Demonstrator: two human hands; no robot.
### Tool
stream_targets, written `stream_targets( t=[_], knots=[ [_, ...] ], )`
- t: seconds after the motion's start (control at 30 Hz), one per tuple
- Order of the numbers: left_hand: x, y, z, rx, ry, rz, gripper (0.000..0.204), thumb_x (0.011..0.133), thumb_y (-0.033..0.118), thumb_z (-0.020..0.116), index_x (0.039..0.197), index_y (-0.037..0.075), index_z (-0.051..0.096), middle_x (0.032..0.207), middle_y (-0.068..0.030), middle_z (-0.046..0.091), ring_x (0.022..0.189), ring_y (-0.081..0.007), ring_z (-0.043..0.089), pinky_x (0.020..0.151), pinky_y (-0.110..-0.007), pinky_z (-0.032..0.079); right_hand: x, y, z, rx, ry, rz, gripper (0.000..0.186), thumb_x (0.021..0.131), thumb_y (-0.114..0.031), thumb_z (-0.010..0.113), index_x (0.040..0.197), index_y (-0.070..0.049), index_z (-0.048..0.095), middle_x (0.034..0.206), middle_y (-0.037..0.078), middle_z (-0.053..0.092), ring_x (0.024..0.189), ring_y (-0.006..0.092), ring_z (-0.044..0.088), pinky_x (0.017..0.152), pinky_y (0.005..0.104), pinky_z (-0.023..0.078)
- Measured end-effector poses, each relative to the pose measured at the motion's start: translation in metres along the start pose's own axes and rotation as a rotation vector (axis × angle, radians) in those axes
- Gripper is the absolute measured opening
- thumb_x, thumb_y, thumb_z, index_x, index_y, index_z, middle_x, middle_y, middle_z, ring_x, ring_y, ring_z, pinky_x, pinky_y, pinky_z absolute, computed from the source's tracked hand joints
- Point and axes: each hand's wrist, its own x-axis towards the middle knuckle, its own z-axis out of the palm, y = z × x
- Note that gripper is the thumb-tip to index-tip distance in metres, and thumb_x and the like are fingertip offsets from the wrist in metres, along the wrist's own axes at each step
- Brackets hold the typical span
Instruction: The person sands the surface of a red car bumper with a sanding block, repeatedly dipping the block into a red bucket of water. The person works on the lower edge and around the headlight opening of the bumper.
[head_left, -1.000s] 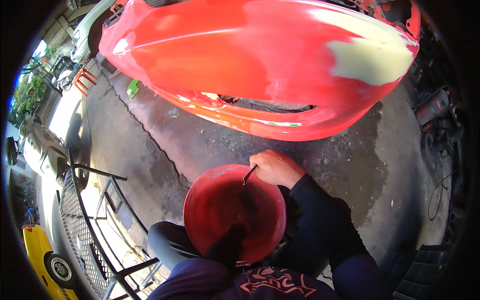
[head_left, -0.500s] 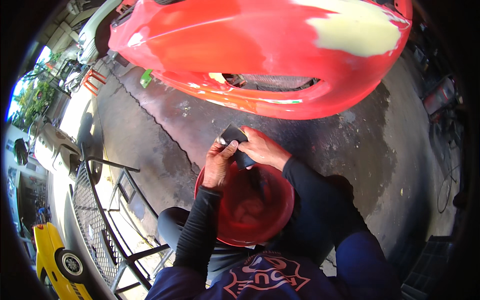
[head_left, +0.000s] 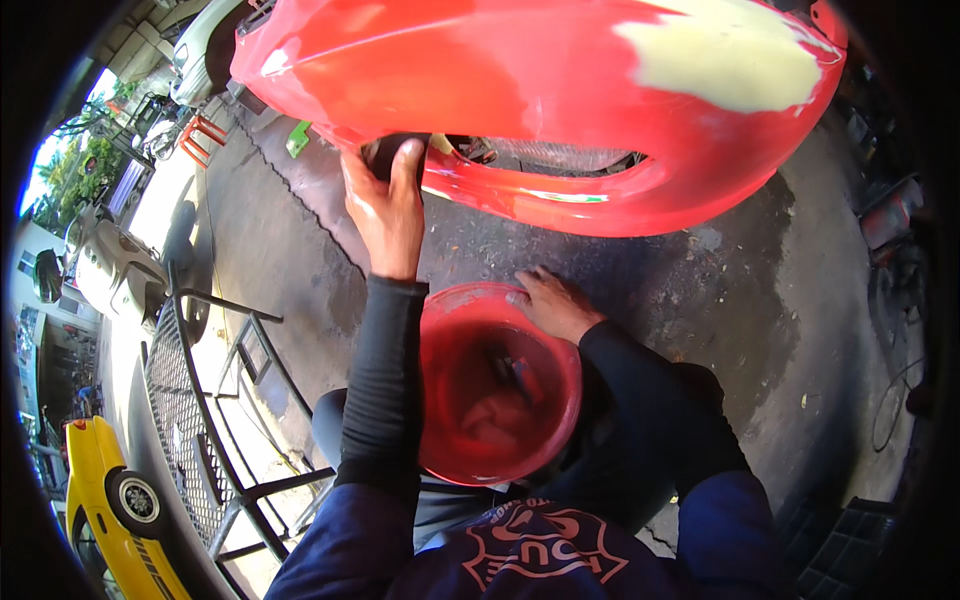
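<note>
Concrete floor [head_left: 700, 300] lies under a red bumper [head_left: 520, 90]; left hand [head_left: 385, 205] presses a dark pad [head_left: 385, 155] there, right hand [head_left: 550, 300] grasps a red bucket [head_left: 440, 330].

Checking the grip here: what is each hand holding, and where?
Left hand presses a dark pad flat against the red bumper. Right hand grips the red bucket at its rim.

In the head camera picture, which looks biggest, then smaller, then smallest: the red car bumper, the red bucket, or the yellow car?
1. Red car bumper, by far the biggest.
2. Red bucket, though it sits close to the camera.
3. Yellow car, looking smallest; it is partly cut off at the edge and farther away.
</note>
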Motion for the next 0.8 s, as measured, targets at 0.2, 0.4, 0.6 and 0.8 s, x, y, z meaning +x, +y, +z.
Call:
stream_targets(
  t=[0.2, 0.4, 0.6, 0.8],
  knots=[
    [-0.002, -0.024, 0.036, 0.028, 0.133, 0.006, 0.023, 0.096, 0.011, 0.076, 0.102, -0.001, 0.058, 0.090, -0.0078, 0.073, 0.083, -0.0104, 0.066, 0.078, -0.027, 0.054, -0.003, 0.007, 0.018, 0.057, -0.065, -0.107, 0.052, 0.103, -0.046, 0.053, 0.133, -0.004, 0.050, 0.133, 0.029, 0.059, 0.117, 0.0471, 0.061, 0.095, 0.0562, 0.051],
    [-0.001, -0.023, 0.033, -0.058, 0.060, -0.005, 0.024, 0.094, 0.012, 0.078, 0.090, 0.000, 0.058, 0.077, -0.0072, 0.071, 0.075, -0.0075, 0.062, 0.070, -0.029, 0.053, -0.006, -0.004, 0.004, -0.009, -0.056, -0.132, 0.058, 0.103, -0.050, 0.052, 0.135, -0.003, 0.050, 0.131, 0.027, 0.060, 0.116, 0.0452, 0.063, 0.094, 0.0554, 0.052],
    [-0.001, -0.024, 0.025, 0.045, -0.023, -0.081, 0.022, 0.094, 0.014, 0.078, 0.095, 0.001, 0.061, 0.075, -0.0046, 0.065, 0.074, -0.0068, 0.054, 0.069, -0.027, 0.050, -0.005, -0.005, -0.001, 0.007, -0.128, -0.101, 0.065, 0.103, -0.056, 0.048, 0.143, -0.004, 0.046, 0.138, 0.027, 0.056, 0.126, 0.0435, 0.056, 0.103, 0.0536, 0.048],
    [-0.006, -0.027, 0.028, -0.155, 0.024, 0.021, 0.014, 0.096, 0.003, 0.073, 0.105, -0.002, 0.064, 0.089, -0.0024, 0.071, 0.085, -0.0104, 0.069, 0.075, -0.028, 0.056, -0.009, -0.009, -0.003, -0.036, -0.097, -0.109, 0.065, 0.101, -0.058, 0.050, 0.138, -0.005, 0.050, 0.134, 0.026, 0.060, 0.119, 0.0438, 0.062, 0.098, 0.0570, 0.050]
  ],
)
